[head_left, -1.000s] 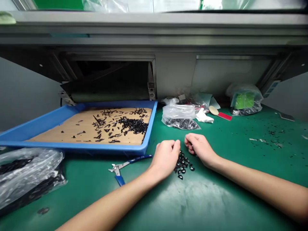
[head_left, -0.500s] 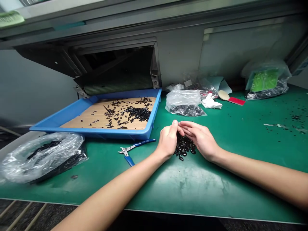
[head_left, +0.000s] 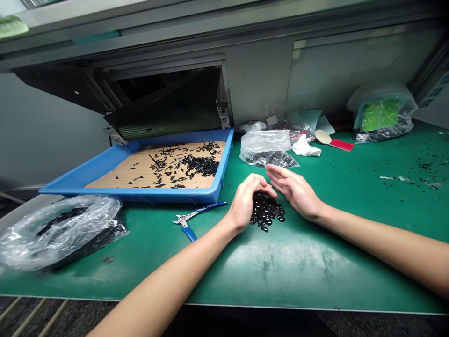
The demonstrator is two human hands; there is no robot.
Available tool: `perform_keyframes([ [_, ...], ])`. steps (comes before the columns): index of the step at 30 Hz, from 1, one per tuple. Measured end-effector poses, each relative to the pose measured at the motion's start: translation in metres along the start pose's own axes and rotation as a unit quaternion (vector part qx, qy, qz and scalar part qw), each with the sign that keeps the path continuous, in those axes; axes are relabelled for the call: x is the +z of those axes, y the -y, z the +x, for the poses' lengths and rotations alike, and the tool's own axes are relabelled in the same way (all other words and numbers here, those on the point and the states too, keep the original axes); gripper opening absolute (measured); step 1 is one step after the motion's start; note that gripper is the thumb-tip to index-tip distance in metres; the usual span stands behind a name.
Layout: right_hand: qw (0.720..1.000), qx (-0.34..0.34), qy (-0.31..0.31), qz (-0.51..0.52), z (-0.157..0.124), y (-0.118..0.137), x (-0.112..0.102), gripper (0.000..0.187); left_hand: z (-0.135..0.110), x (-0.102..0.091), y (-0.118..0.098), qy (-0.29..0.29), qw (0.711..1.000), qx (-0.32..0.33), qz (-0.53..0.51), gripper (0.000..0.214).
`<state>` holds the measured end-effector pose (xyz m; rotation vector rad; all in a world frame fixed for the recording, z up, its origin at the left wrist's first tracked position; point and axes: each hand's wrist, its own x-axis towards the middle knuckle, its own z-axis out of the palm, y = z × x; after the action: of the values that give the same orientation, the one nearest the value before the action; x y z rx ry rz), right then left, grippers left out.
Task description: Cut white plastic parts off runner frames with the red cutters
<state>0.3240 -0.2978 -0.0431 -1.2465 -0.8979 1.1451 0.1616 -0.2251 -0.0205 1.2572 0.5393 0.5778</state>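
A pile of small shiny black pieces (head_left: 267, 210) lies on the green table between my two hands. My left hand (head_left: 246, 199) is curved along the pile's left and far edge, its fingers bent over it but not wrapped round anything. On the other side, my right hand (head_left: 296, 192) is held with fingers stretched out, its palm facing the pile and a little apart from it. Left of my left hand lie blue-handled side cutters (head_left: 191, 217) with their jaws pointing left.
A blue tray (head_left: 140, 192) with scattered black pieces stands below a machine opening (head_left: 175, 98). An open plastic bag (head_left: 63, 234) of black parts sits at left. Behind my hands lie another bag (head_left: 266, 147), white crumpled material (head_left: 306, 146) and a red card (head_left: 341, 144).
My right hand has moved away from my left, and its fingers have lifted off the far side of the pile. More of the black pieces now shows.
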Motion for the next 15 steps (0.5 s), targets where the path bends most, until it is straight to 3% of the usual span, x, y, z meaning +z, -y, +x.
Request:
perform_keyframes([
  [3, 0.994, -0.058, 0.009, -0.088, 0.005, 0.008, -0.017, 0.05, -0.003, 0.0, -0.006, 0.01, 1.0, -0.01, 0.002, 0.056],
  [6, 0.959, -0.084, 0.001, -0.27, 0.013, 0.014, -0.04, 0.044, -0.005, -0.001, -0.009, 0.005, 0.999, 0.005, 0.036, 0.068],
  [9, 0.915, -0.047, 0.041, -0.399, 0.017, 0.01, -0.054, 0.045, -0.005, -0.001, -0.007, -0.01, 0.998, 0.026, 0.058, 0.059],
  [12, 0.874, -0.055, 0.113, -0.469, 0.014, 0.002, -0.051, 0.05, -0.003, 0.0, 0.002, -0.023, 0.998, 0.022, 0.049, 0.037],
  [15, 0.865, -0.085, 0.161, -0.468, 0.005, 0.003, -0.038, 0.05, 0.001, 0.002, 0.004, -0.053, 0.994, 0.027, 0.091, 0.032],
])
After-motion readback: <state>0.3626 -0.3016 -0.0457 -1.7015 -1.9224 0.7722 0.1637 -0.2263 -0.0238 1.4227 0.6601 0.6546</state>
